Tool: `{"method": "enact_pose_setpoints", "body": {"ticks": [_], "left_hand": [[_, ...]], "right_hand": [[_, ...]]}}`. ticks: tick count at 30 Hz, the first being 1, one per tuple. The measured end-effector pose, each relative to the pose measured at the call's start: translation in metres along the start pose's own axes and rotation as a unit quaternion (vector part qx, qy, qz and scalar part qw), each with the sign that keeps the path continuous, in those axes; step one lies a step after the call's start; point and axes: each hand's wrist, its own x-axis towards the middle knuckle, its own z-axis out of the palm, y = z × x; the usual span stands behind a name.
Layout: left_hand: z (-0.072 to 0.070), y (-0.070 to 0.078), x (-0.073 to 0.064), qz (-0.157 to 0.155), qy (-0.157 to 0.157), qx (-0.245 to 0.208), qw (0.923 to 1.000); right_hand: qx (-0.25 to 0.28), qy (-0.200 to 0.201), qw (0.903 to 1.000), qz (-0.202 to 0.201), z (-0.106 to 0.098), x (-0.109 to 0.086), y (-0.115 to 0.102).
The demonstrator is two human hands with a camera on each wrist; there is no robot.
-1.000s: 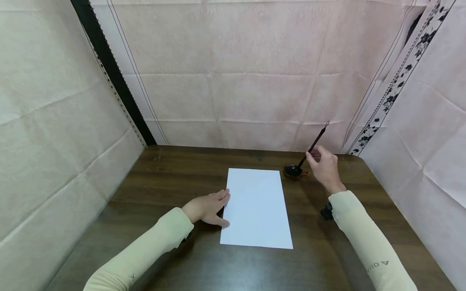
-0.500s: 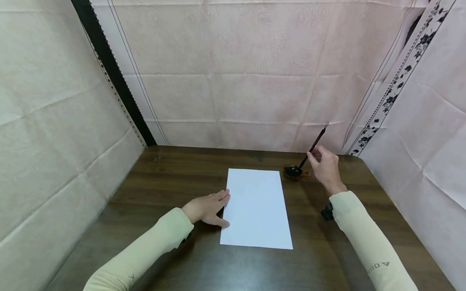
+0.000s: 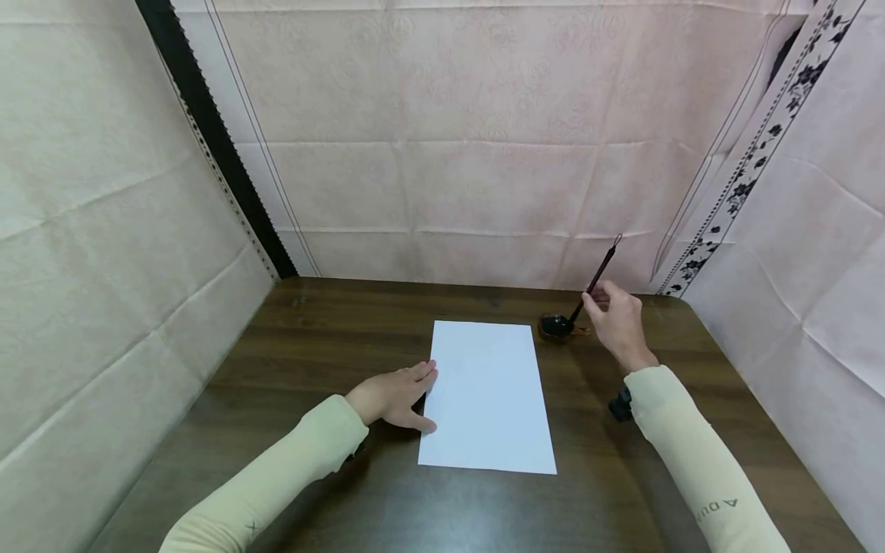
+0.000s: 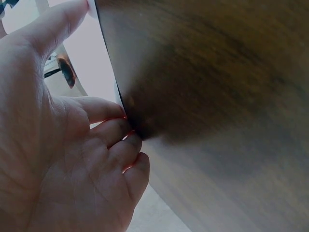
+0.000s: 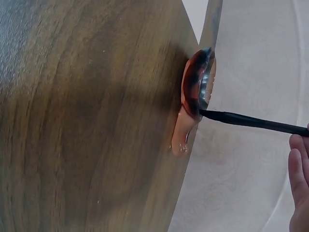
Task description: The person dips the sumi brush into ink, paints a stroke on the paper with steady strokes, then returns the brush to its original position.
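My left hand (image 3: 396, 395) lies palm down with fingers extended, its fingertips and thumb on the left edge of a white sheet of paper (image 3: 491, 399). In the left wrist view the fingertips (image 4: 137, 169) bend slightly against the table. At the upper right of the paper, my right hand (image 3: 618, 322) pinches a dark ink brush (image 3: 600, 273) by its handle, tilted with the looped end up. The brush's tip meets the rim of a small reddish-brown dish (image 5: 192, 82) holding black ink (image 3: 555, 326). The paper bears no visible marks.
Everything rests on a brown wood-grain table (image 3: 332, 330). Pale cloth (image 3: 484, 184) hangs behind its far edge and along both sides. A dark device (image 3: 620, 403) is worn at the right wrist.
The brush and right hand have shifted only very slightly, the brush's upper end dipping a little lower. The left hand and the paper stay in place.
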Motion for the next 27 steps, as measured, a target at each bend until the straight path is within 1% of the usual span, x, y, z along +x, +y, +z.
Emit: {"method": "enact_pose_setpoints", "body": {"ticks": [10,12,17,22,27], "left_hand": [[-0.0036,0.0009,-0.0033,0.002,0.003,0.0,1.0],[-0.0042,0.0009,-0.0037,0.003,0.003,-0.002,1.0],[-0.0036,0.0009,-0.003,0.004,0.001,-0.003,1.0],[-0.0025,0.0018,-0.0024,0.003,0.001,-0.004,1.0],[-0.0019,0.0016,-0.0018,0.001,0.002,-0.002,1.0]], "right_hand": [[-0.007,0.028,0.9994,-0.021,-0.0039,0.0056,-0.0003],[-0.004,0.031,0.9993,-0.019,-0.0046,0.0061,-0.002],[0.001,0.023,0.9997,-0.006,-0.0043,0.005,-0.0051],[-0.003,0.01,0.9999,-0.002,-0.002,0.0014,-0.0013],[-0.006,0.019,0.9998,-0.006,-0.0035,-0.0008,0.0029]]}}
